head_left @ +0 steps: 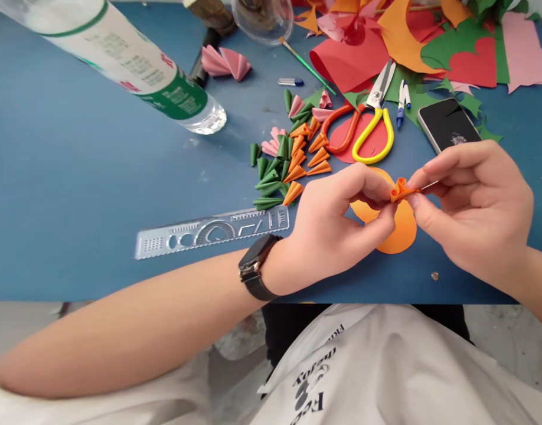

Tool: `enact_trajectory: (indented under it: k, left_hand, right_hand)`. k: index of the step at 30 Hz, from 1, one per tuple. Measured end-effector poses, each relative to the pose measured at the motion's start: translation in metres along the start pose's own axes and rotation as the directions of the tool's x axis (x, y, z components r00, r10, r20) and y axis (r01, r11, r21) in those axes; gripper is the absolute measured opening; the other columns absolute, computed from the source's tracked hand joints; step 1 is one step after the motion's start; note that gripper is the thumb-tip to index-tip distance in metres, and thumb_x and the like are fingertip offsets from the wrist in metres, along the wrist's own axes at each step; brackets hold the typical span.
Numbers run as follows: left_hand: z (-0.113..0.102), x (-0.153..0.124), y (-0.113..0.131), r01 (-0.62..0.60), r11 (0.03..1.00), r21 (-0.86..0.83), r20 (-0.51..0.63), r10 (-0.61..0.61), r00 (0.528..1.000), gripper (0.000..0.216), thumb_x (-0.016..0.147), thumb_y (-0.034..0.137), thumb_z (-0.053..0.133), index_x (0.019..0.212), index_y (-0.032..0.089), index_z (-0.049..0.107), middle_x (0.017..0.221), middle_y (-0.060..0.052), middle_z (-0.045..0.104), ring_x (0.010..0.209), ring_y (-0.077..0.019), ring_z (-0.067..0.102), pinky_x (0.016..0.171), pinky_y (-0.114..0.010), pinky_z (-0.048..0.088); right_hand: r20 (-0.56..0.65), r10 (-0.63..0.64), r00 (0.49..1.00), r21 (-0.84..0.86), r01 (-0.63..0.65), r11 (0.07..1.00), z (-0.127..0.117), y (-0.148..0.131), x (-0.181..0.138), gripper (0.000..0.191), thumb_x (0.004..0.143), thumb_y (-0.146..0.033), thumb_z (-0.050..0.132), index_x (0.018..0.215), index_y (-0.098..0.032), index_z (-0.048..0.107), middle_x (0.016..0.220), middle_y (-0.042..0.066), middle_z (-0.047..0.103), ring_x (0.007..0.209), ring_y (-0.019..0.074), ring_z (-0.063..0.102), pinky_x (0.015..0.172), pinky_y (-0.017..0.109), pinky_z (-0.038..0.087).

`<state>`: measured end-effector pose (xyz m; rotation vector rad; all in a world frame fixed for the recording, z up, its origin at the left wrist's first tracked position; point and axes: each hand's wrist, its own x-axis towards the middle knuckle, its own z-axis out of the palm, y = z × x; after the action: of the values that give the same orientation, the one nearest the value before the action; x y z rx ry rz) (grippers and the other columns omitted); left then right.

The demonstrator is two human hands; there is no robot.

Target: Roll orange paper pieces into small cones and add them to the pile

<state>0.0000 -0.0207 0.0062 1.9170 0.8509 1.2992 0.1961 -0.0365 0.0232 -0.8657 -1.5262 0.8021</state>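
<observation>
Both my hands meet over the near right part of the blue table (76, 177). My left hand (337, 221), with a dark watch on the wrist, pinches a small curled piece of orange paper (400, 190). My right hand (474, 212) pinches the same piece from the right, thumb and forefinger pressed together. Under the hands lies an orange paper disc (401, 233). Just beyond my left hand sits a pile of rolled paper cones (289, 162) in orange, green and pink.
A clear plastic ruler (213, 231) lies left of my left wrist. A water bottle (120, 59) lies on its side at the far left. Scissors with orange and yellow handles (363, 127), a phone (448, 125), a pen (401, 100) and cut coloured paper (430, 41) fill the far right.
</observation>
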Motion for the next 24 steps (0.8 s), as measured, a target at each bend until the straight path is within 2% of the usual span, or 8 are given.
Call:
enact_trajectory:
  k: [4, 13, 20, 24]
  left_hand:
    - [0.002, -0.002, 0.001, 0.026, 0.999, -0.032, 0.013, -0.026, 1.0, 0.014, 0.091, 0.011, 0.073, 0.092, 0.023, 0.065, 0.092, -0.003, 0.078, 0.079, -0.0157, 0.073, 0.073, -0.032, 0.064]
    - [0.001, -0.002, 0.001, 0.069, 0.995, -0.072, 0.001, -0.069, 0.998, 0.012, 0.094, 0.016, 0.077, 0.093, 0.023, 0.067, 0.09, -0.003, 0.078, 0.075, -0.0148, 0.071, 0.069, -0.031, 0.063]
    - [-0.004, -0.001, 0.002, 0.039, 0.994, -0.1, 0.054, -0.034, 0.998, 0.01, 0.1, 0.022, 0.08, 0.097, 0.024, 0.071, 0.093, -0.003, 0.081, 0.08, -0.0163, 0.075, 0.074, -0.032, 0.066]
    - [-0.006, -0.001, 0.003, 0.029, 0.993, -0.114, 0.077, -0.02, 0.997, 0.01, 0.1, 0.021, 0.081, 0.097, 0.024, 0.071, 0.092, -0.003, 0.08, 0.078, -0.0155, 0.074, 0.073, -0.032, 0.064]
  right_hand:
    - [-0.007, -0.044, 0.999, -0.05, 0.043, 0.998, 0.001, 0.001, -0.002, 0.036, 0.089, -0.002, 0.077, 0.11, -0.032, 0.075, 0.1, -0.002, 0.079, 0.092, 0.0201, 0.082, 0.081, 0.037, 0.072]
    - [-0.018, -0.029, 0.999, -0.028, 0.028, 0.999, 0.001, 0.003, 0.0, 0.032, 0.089, -0.006, 0.082, 0.108, -0.031, 0.077, 0.101, -0.002, 0.08, 0.09, 0.0172, 0.081, 0.081, 0.032, 0.072]
    - [0.044, -0.194, 0.98, -0.147, 0.198, 0.969, -0.01, 0.006, 0.0, 0.038, 0.087, -0.008, 0.089, 0.116, -0.031, 0.08, 0.101, -0.003, 0.084, 0.087, 0.0166, 0.081, 0.078, 0.032, 0.07]
    - [0.106, -0.186, 0.977, -0.178, 0.202, 0.963, -0.015, 0.006, 0.0, 0.033, 0.089, -0.012, 0.09, 0.112, -0.033, 0.079, 0.103, -0.003, 0.085, 0.087, 0.0184, 0.081, 0.077, 0.036, 0.068]
